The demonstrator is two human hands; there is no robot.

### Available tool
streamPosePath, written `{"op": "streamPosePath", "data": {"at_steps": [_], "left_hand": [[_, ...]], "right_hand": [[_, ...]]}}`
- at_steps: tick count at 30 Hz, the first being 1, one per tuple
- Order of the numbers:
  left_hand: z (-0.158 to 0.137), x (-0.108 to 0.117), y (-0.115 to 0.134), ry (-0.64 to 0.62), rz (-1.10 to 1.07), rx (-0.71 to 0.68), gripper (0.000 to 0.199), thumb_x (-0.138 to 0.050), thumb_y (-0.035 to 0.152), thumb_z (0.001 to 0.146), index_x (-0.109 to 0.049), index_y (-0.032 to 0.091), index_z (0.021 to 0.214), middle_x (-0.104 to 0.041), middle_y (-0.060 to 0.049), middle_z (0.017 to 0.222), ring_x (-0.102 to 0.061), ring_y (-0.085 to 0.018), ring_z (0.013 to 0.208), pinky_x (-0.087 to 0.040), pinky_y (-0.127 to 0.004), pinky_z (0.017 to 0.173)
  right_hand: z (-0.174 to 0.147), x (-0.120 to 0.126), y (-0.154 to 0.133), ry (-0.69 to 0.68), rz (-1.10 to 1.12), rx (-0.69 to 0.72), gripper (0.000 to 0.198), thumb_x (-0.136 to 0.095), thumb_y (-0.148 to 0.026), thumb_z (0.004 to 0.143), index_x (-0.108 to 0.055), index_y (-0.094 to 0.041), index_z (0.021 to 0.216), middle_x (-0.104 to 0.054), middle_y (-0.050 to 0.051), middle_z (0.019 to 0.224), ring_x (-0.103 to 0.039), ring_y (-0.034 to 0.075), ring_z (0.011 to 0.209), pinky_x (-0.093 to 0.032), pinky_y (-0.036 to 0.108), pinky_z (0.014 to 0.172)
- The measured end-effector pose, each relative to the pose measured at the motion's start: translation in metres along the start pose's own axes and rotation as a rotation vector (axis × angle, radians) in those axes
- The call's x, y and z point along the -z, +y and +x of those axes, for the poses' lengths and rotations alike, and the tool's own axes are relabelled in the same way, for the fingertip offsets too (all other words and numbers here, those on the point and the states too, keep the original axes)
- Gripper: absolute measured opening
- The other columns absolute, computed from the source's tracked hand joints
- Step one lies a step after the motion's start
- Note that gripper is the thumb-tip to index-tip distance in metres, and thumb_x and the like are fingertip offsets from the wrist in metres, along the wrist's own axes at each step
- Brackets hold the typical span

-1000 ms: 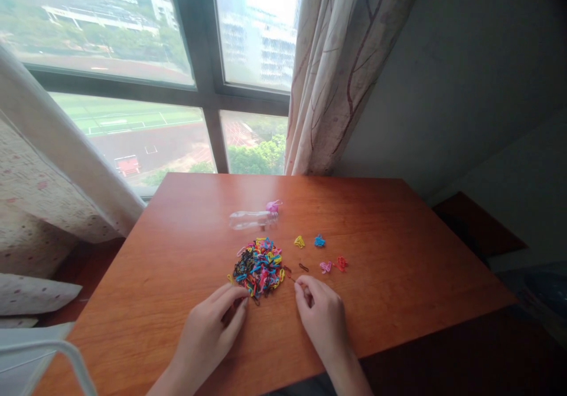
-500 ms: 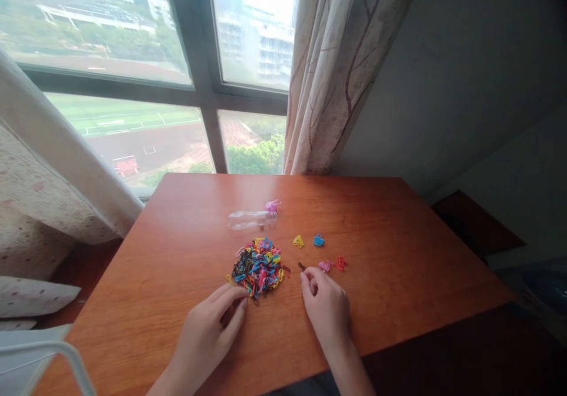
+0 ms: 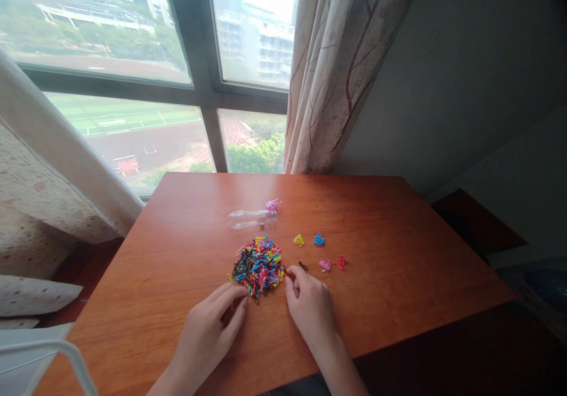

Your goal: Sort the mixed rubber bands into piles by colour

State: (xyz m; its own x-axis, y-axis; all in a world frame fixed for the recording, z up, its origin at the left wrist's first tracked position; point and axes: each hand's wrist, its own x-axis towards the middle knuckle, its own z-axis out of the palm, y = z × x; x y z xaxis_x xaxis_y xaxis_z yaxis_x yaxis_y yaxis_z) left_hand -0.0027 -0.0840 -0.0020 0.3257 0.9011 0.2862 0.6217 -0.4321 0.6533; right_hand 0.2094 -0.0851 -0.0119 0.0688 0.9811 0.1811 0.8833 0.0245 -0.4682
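Note:
A mixed pile of small coloured elastic bands [image 3: 259,266] lies on the wooden table. My left hand [image 3: 211,322] rests at the pile's near left edge, thumb and fingers drawn together; anything between them is too small to make out. At the pile's right edge is my right hand [image 3: 312,307], its thumb and forefinger closed around a dark elastic band [image 3: 286,271]. Just beyond its knuckles a single dark band [image 3: 303,265] lies alone. Farther right are small separate clusters: yellow bands [image 3: 298,240], blue bands [image 3: 319,239], pink bands [image 3: 325,265] and red bands [image 3: 341,262].
Behind the pile, a clear plastic bottle-shaped container [image 3: 250,219] lies on its side, with a purple cap [image 3: 272,205] by its right end. The table [image 3: 398,236] reaches back to a window and curtains [image 3: 328,88]. A white-framed object [image 3: 57,349] stands at lower left.
My right hand has moved left from the lone dark band to the pile's edge, leaving that band on the table. My left hand has hardly moved.

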Motion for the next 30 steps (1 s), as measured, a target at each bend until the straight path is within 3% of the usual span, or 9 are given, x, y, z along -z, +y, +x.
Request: {"op": "streamPosePath", "data": {"at_steps": [9, 19, 30], "left_hand": [[0.0, -0.001, -0.002, 0.008, -0.004, -0.008, 0.016, -0.051, 0.025, 0.092, -0.066, 0.024, 0.095, -0.071, 0.0, 0.081, -0.067, -0.013, 0.066, -0.053, -0.02, 0.062], [-0.001, -0.001, -0.002, 0.005, -0.005, 0.011, 0.016, -0.051, 0.025, 0.092, -0.067, 0.024, 0.095, -0.071, 0.0, 0.081, -0.066, -0.013, 0.066, -0.053, -0.021, 0.062], [0.0, -0.001, -0.003, 0.004, -0.007, -0.001, 0.015, -0.051, 0.024, 0.092, -0.066, 0.024, 0.096, -0.07, 0.0, 0.081, -0.066, -0.013, 0.067, -0.053, -0.021, 0.063]], "right_hand": [[-0.002, -0.001, -0.012, -0.045, 0.04, 0.019, 0.012, -0.061, -0.016, 0.086, -0.068, -0.025, 0.091, -0.069, -0.004, 0.068, -0.065, 0.015, 0.062, -0.029, 0.025, 0.056], [-0.008, 0.002, -0.003, -0.035, 0.048, 0.044, 0.018, -0.06, -0.015, 0.086, -0.069, -0.025, 0.098, -0.069, -0.003, 0.069, -0.065, 0.014, 0.062, -0.033, 0.023, 0.057], [-0.015, 0.001, -0.006, -0.021, 0.091, 0.029, 0.007, -0.061, -0.019, 0.088, -0.065, -0.024, 0.086, -0.066, -0.003, 0.066, -0.062, 0.014, 0.06, -0.03, 0.024, 0.058]]}}
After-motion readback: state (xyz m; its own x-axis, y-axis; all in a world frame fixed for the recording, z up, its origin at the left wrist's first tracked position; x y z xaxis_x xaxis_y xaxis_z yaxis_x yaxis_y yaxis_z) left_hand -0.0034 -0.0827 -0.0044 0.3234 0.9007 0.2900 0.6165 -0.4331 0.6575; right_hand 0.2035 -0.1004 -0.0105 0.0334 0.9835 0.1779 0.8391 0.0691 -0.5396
